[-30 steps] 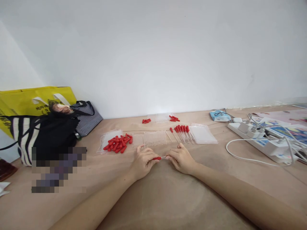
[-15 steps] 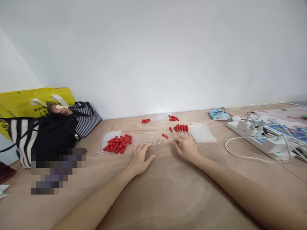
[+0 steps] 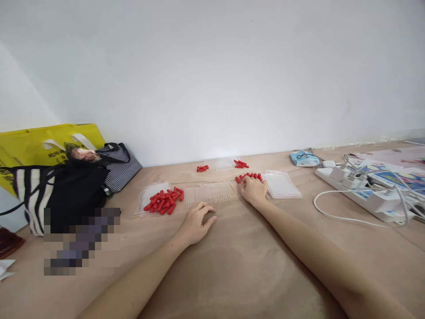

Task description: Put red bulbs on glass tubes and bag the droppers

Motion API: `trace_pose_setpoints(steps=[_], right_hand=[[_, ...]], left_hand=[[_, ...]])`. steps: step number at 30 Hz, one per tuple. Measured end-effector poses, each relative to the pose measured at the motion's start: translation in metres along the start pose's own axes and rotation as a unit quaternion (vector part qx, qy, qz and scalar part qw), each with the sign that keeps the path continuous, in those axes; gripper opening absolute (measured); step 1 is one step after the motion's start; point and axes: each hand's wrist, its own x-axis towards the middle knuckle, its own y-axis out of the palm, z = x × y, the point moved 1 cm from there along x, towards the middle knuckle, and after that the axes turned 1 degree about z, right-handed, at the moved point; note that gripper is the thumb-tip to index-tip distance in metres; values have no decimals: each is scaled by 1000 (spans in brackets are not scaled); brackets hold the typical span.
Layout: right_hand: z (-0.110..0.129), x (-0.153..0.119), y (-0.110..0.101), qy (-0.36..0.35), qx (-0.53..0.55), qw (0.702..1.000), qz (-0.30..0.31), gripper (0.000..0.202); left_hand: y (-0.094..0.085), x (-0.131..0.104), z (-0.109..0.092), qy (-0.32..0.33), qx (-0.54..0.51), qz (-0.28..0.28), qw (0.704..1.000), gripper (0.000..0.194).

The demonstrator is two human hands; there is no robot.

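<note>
— Brown tabletop [image 3: 229, 270] is met by a pale wall [image 3: 229, 84]. Where are the red bulbs [image 3: 259, 176] found?

— In a row at the tips of the right hand [image 3: 253, 191]; whether one is pinched cannot be told. The left hand [image 3: 197, 223] is loosely spread, nothing seen held, clear tubes [image 3: 214, 192] just beyond its fingers.

— How is the row best handled?

— Lightly, with neighbouring bulbs left unnudged.

— Edges and room?

— Bag stack [image 3: 284, 186] edges must be avoided just right of the right fingers; sideways room is offered between the hands.
</note>
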Motion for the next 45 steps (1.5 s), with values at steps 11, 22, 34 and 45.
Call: trace_pose_setpoints(steps=[11, 22, 34, 45], right_hand=[[3, -3, -1, -26, 29, 999, -7, 25], [25, -14, 3, -41, -18, 999, 30, 27], [26, -19, -2, -33, -49, 997, 54, 26], [25, -22, -3, -19, -54, 997, 51, 28]], left_hand=[[0, 0, -1, 4, 6, 1, 1000, 14], [2, 0, -1, 10, 14, -2, 1000, 14], [-30, 6, 50, -163, 371, -179, 897, 18], [-34, 8, 65, -189, 405, -159, 880, 25]])
